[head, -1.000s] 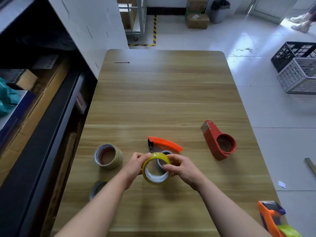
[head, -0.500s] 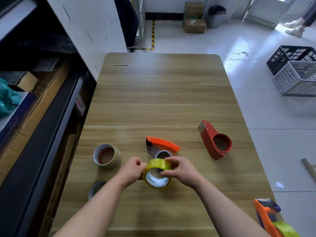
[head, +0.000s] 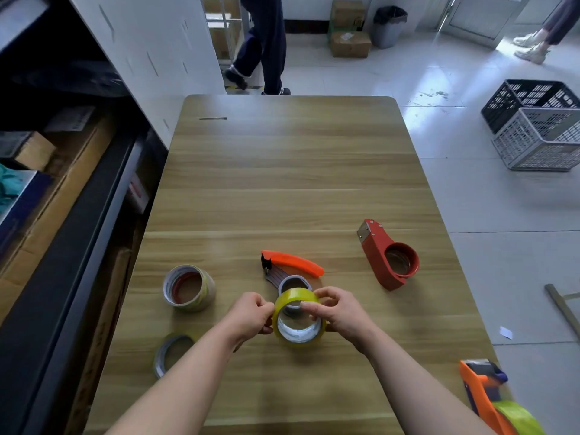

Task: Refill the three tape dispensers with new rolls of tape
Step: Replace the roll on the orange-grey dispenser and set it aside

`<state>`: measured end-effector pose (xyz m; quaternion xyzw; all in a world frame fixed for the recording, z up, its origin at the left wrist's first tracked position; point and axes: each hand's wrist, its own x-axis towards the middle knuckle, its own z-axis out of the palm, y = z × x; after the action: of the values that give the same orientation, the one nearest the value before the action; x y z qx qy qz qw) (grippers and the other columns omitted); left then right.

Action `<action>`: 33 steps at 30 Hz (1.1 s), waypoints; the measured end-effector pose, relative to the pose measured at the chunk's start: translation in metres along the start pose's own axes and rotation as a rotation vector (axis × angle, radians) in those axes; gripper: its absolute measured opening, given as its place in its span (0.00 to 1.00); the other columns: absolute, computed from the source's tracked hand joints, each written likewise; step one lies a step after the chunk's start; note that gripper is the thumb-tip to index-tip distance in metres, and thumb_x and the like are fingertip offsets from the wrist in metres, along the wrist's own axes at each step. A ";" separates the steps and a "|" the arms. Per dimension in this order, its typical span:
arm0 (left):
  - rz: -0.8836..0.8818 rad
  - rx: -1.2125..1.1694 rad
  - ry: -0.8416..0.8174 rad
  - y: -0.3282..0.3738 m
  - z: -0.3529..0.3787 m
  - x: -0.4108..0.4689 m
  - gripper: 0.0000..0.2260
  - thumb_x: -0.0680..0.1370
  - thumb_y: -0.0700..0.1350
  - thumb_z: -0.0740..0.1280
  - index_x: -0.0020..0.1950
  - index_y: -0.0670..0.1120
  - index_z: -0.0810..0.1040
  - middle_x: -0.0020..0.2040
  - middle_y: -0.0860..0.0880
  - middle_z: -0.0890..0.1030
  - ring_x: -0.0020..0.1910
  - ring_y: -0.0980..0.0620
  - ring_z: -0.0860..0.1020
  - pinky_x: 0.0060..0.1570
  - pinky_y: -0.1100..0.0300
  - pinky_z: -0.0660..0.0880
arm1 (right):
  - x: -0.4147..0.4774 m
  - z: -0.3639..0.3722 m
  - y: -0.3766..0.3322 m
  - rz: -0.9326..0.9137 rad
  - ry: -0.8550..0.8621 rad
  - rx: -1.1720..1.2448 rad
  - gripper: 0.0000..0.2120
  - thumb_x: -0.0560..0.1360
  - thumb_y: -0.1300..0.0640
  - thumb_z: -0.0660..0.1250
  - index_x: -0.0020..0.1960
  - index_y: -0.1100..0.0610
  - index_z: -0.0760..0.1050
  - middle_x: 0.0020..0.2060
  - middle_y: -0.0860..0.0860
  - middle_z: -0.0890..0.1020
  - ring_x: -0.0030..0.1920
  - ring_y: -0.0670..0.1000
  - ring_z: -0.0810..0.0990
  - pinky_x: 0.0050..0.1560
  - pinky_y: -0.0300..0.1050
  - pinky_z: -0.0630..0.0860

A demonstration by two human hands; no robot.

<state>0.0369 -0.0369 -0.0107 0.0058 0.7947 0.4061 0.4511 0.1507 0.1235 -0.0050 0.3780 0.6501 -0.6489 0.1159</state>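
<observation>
A yellow tape roll (head: 298,321) is held tilted just above the wooden table (head: 282,183), between both hands. My left hand (head: 249,313) pinches its left edge, and my right hand (head: 337,309) grips its top and right side. Right behind the roll lies an orange-handled dispenser (head: 290,268) with a grey hub. A dark red dispenser (head: 387,257) lies to the right, its ring bare inside. A third orange dispenser (head: 489,400) loaded with yellow-green tape sits at the table's near right corner.
A stack of tape rolls (head: 188,288) stands left of my hands, and a flat cardboard core (head: 171,353) lies nearer me. Shelving with boxes runs along the left. Crates (head: 539,130) sit on the floor at right. A person walks past beyond the table's far end.
My hands and the yellow roll have hardly moved, with the fingers shifting slightly on the rim. A person has walked into view behind the table.
</observation>
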 end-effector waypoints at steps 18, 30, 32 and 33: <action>-0.098 -0.513 -0.105 0.015 -0.008 0.002 0.11 0.75 0.28 0.59 0.48 0.44 0.68 0.34 0.43 0.75 0.29 0.50 0.73 0.30 0.60 0.77 | 0.004 -0.014 -0.014 0.074 -0.090 0.199 0.17 0.69 0.58 0.76 0.56 0.54 0.76 0.49 0.57 0.82 0.45 0.50 0.82 0.46 0.47 0.80; 0.214 -0.390 -0.008 0.015 -0.004 0.002 0.06 0.72 0.33 0.71 0.47 0.40 0.82 0.42 0.43 0.84 0.42 0.50 0.81 0.46 0.61 0.80 | 0.008 -0.021 -0.029 0.080 -0.093 0.164 0.13 0.74 0.51 0.71 0.51 0.60 0.81 0.30 0.51 0.77 0.32 0.47 0.78 0.38 0.50 0.82; 0.202 -0.439 0.046 0.017 0.000 0.003 0.02 0.73 0.35 0.71 0.45 0.40 0.82 0.40 0.43 0.84 0.40 0.49 0.81 0.44 0.58 0.81 | 0.007 -0.020 -0.032 0.078 -0.079 0.172 0.12 0.75 0.49 0.70 0.47 0.59 0.80 0.30 0.51 0.76 0.29 0.47 0.77 0.33 0.46 0.79; 0.191 -0.462 0.059 0.018 0.001 0.004 0.02 0.74 0.35 0.70 0.45 0.39 0.81 0.39 0.42 0.83 0.38 0.48 0.80 0.43 0.57 0.82 | 0.007 -0.019 -0.034 0.073 -0.067 0.171 0.13 0.75 0.48 0.69 0.46 0.59 0.79 0.30 0.51 0.75 0.28 0.47 0.76 0.32 0.44 0.78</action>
<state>0.0289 -0.0227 -0.0017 -0.0345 0.6894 0.6178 0.3767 0.1304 0.1483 0.0187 0.3880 0.5739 -0.7096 0.1287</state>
